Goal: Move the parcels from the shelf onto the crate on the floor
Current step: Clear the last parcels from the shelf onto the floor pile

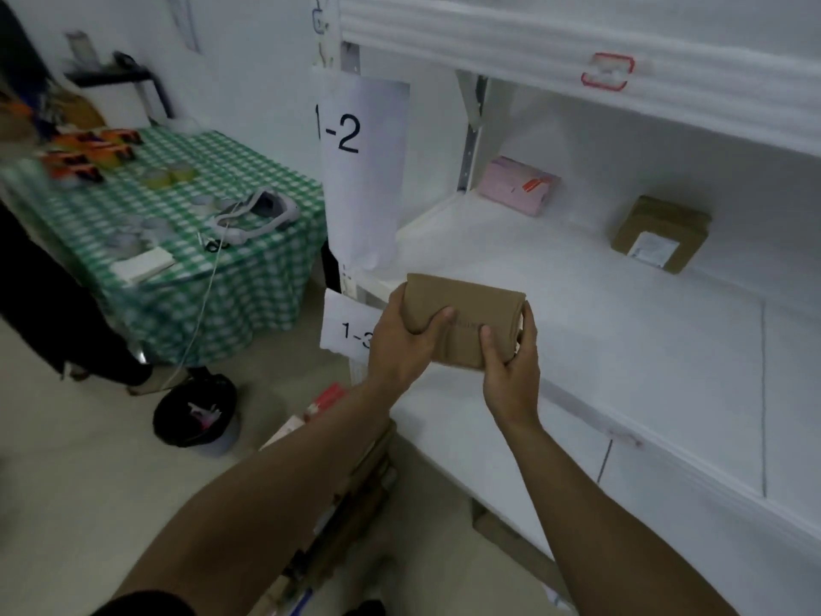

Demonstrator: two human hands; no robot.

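- Head view, the grip: the left hand [400, 342] is gripping the left end of a brown parcel [462, 317], with its thumb lying across the top and its fingers curling round the far side. The right hand [511, 371] is clasping the right end in the same way, so both hands are closing on the one thing.
- Head view, the relation that matters: the parcel's long axis is running left to right, spanning from palm to palm. It is sitting at the front left corner of the shelf [644, 357], right at the lip. I cannot tell whether it is resting on the board or hanging just above it.
- Head view, the way down: a blurred pile of cardboard [355, 486] is showing on the floor under the left forearm, below and nearer than the parcel. The crate itself is not showing clearly, so I judge the carry is heading down and toward the body.
- Head view, the surface: a pink parcel [517, 185] and a second brown parcel [659, 233] are waiting well back on the white board.
- Head view, the room: a green-checked table [177, 269], a black bin [195, 415] and another person [40, 295] are standing off to the left.
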